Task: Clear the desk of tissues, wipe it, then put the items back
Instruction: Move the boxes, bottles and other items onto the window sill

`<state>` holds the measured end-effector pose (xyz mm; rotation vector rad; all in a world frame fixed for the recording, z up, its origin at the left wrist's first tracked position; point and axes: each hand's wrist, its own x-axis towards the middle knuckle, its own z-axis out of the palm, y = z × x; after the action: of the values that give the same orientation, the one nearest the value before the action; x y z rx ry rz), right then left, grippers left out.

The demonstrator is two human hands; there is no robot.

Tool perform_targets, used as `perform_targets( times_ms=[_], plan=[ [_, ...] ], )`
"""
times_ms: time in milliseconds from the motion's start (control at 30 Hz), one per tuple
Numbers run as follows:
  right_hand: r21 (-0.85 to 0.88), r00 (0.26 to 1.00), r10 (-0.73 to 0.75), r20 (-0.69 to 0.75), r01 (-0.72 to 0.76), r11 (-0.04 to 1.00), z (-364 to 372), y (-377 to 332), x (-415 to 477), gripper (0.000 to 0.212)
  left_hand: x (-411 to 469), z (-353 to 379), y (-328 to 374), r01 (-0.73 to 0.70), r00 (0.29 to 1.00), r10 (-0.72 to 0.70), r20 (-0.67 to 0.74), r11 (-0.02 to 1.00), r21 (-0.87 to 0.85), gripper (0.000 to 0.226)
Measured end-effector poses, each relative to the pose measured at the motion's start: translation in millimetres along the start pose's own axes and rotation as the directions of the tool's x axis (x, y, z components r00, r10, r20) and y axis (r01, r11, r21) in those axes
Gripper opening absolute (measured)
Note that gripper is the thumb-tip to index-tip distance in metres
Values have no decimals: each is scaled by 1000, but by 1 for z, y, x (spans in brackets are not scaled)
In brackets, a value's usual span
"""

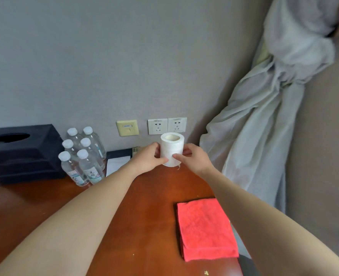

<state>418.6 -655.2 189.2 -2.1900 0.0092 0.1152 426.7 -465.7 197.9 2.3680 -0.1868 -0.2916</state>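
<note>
A white roll of tissue paper (172,148) stands upright at the far edge of the brown wooden desk (148,216), close to the wall. My left hand (148,158) grips its left side, with the thumb across the front. My right hand (194,158) grips its right side in the same way. A folded red cloth (205,228) lies flat on the desk near its right edge, in front of my right forearm.
A dark tissue box (19,152) stands at the back left beside several water bottles (83,156). A dark folder with white paper (117,159) lies behind my left hand. Wall sockets (167,126) are above the roll. A grey curtain (264,120) hangs to the right.
</note>
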Motion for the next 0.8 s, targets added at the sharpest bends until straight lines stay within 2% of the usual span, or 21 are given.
perform_targets(
  times_ms=[200,400,533,700,800],
  plan=[
    [-14,983,31,-183,-34,999,-39,7,-102,43,-61,27,54,-174,984,173,33,985,5,32],
    [-57,928,105,-358,-133,989,-91,31,-223,41,-120,86,119,-363,922,366,125,931,-49,21],
    [-26,862,186,-471,-225,974,-129,55,-303,39,-156,135,171,-450,862,460,216,888,-95,22],
    [38,751,288,-594,-331,943,-178,96,-393,37,-192,207,241,-544,745,560,363,825,-155,26],
    [66,694,333,-639,-382,922,-204,118,-439,35,-212,251,276,-610,686,613,391,778,-149,25]
  ],
)
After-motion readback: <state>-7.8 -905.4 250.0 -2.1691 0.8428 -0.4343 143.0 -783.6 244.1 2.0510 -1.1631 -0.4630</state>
